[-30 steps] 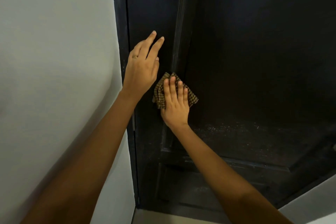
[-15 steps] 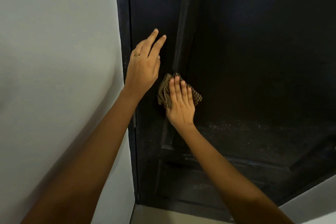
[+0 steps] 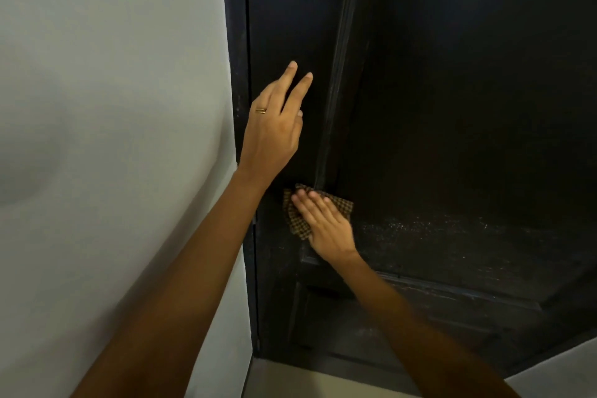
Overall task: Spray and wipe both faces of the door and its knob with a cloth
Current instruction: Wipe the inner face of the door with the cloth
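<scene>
The right hand lay flat on the checked cloth, fingers straight and together, pressing it against the dark door just where the vertical moulding met the lower rail. The left hand was spread above it, fingers long and relaxed and holding nothing, a ring on one finger. Whether its fingertips actually touched the door, the dim view did not settle.

That cloth looked thin, soft and light (it bunched at its left edge under the palm), so I judged a flat palm the right hold, since a pinch would only fold it. The door read as stiff and heavy, best steadied at its face near the frame side.

Pale specks dotted the panel to the right of the cloth, possibly spray or dust. The door frame stood just left of both hands, with the grey wall beyond and a strip of floor below. The moulding's ridge was the one snag for a flat wipe. No knob showed in view.
</scene>
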